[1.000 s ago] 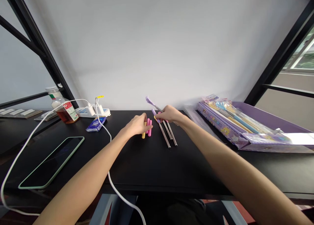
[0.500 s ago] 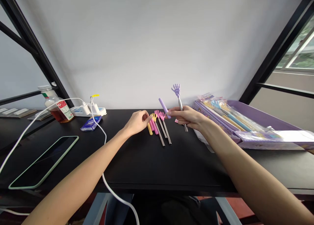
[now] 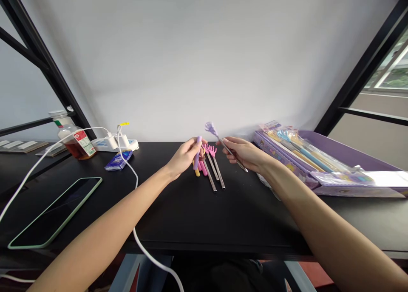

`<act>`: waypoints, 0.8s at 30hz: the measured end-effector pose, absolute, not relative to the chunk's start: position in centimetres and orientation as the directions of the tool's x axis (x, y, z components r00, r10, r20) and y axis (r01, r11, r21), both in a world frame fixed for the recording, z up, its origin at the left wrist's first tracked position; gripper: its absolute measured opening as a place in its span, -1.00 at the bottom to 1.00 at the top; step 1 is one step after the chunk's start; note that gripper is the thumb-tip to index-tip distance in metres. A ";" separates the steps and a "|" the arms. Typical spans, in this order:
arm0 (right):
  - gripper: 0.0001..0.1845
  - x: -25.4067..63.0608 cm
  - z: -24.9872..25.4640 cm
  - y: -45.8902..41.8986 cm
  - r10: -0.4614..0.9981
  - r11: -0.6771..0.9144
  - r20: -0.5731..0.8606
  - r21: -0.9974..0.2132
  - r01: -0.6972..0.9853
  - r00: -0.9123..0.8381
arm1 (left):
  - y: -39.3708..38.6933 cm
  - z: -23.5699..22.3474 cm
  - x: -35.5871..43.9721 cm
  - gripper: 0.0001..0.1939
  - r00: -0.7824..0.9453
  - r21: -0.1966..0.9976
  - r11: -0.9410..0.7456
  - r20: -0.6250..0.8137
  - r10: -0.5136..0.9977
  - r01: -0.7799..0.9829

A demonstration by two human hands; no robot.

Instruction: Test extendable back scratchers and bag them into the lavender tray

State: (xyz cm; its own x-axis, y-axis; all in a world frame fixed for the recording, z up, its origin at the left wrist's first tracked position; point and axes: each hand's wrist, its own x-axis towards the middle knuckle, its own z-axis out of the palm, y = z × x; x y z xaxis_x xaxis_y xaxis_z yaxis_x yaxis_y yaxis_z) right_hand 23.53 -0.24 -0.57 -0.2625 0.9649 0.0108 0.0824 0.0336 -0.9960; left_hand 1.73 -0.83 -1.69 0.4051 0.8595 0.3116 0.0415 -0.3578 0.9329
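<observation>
My left hand (image 3: 184, 157) is closed on a purple handle sleeve (image 3: 197, 150), holding it just above the black desk (image 3: 197, 215). My right hand (image 3: 244, 152) grips the metal shaft of a purple hand-shaped back scratcher (image 3: 214, 132), whose claw head points up and to the left. Between my hands, on the desk, lie several more small scratchers (image 3: 212, 166) with pink and yellow heads, metal shafts, and pink and yellow sleeves.
A purple box (image 3: 321, 164) of packaged scratchers sits at the right. At the left are a phone (image 3: 55, 211), a white cable (image 3: 134, 177), a blue tissue pack (image 3: 118, 160), a power strip (image 3: 111, 144) and a bottle (image 3: 72, 135). Black frame struts rise on both sides.
My left hand took the purple sleeve, which my right hand held half a second ago. My right hand tilted the purple scratcher from upright to pointing left.
</observation>
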 end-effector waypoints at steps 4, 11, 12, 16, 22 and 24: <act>-0.65 23.7 0.2 -0.3 0.971 0.221 0.220 -0.975 0.001 -0.089 | -1.4 -1.5 1.3 -0.59 0.481 0.612 -0.633 0.423 0.768 0.474; -0.66 24.1 1.2 -0.6 0.922 0.386 0.373 -0.905 -0.179 0.100 | -1.5 -1.0 0.6 -0.61 0.545 0.158 -0.638 0.392 0.741 0.754; -0.67 24.2 1.2 -0.6 0.917 0.398 0.385 -0.898 -0.187 0.103 | -1.5 -1.0 0.6 -0.62 0.548 0.158 -0.643 0.399 0.736 0.749; -0.65 24.0 0.9 -0.4 0.905 0.425 0.408 -0.874 -0.236 0.117 | -1.3 -1.2 0.6 -0.64 0.567 0.142 -0.689 0.464 0.681 0.711; -0.62 23.0 0.4 -0.6 0.897 0.441 0.429 -0.848 -0.294 0.108 | -1.1 -1.7 0.6 -0.69 0.585 0.104 -0.708 0.488 0.648 0.698; -0.61 23.0 0.4 -0.7 0.889 0.457 0.443 -0.840 -0.293 0.115 | -1.1 -1.8 0.6 -0.66 0.587 0.110 -0.714 0.489 0.645 0.692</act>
State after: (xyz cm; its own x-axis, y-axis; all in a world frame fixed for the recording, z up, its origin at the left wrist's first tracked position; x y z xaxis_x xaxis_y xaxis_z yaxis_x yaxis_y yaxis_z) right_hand 22.97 -0.66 0.37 0.1148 0.8890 0.4434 -0.2927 0.4568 -0.8400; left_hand 0.61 -1.05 -1.76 0.5872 0.6450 0.4891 0.6919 -0.7135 0.1101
